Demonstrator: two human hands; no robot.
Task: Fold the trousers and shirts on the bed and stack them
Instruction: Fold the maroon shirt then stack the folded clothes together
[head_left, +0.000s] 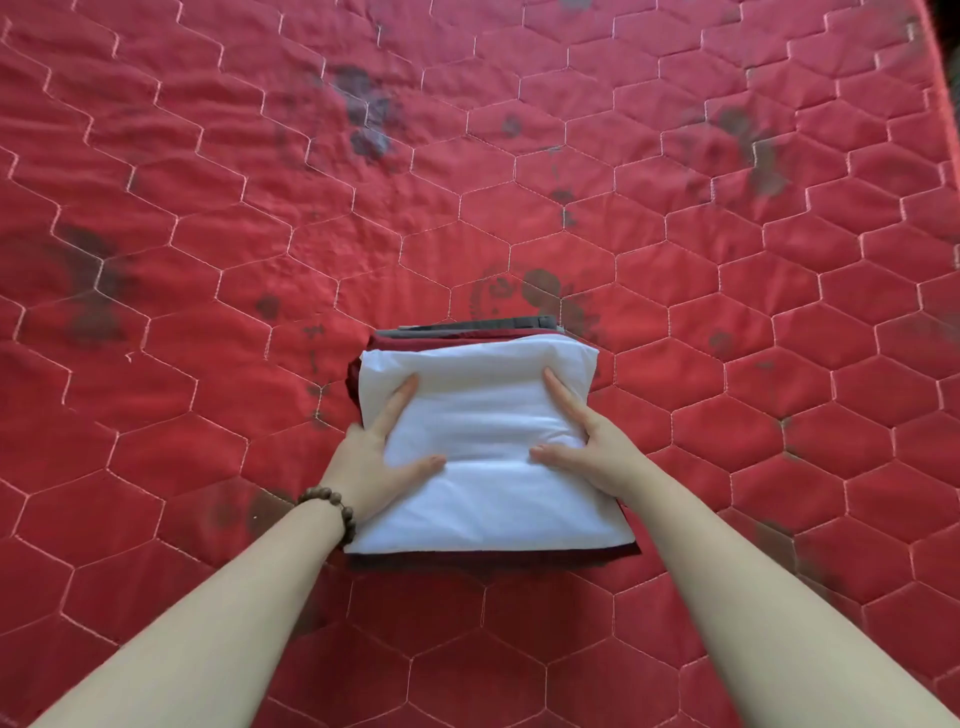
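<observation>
A folded white garment (488, 499) lies on top of a small stack in the lower middle of the red bed (208, 260). Under it a dark red folded garment (387, 343) shows at the far and left edges, and a grey folded piece (483, 326) peeks out at the far edge. My left hand (371, 460) rests on the stack's left side, thumb and forefinger straight on the white cloth. My right hand (589, 441) mirrors it on the right side. The other fingers of both hands are hidden down the stack's sides.
The bed is covered by a red quilt with a hexagon stitch pattern and dark faded prints. Its right edge (943, 78) shows at the top right. A beaded bracelet (332, 506) sits on my left wrist.
</observation>
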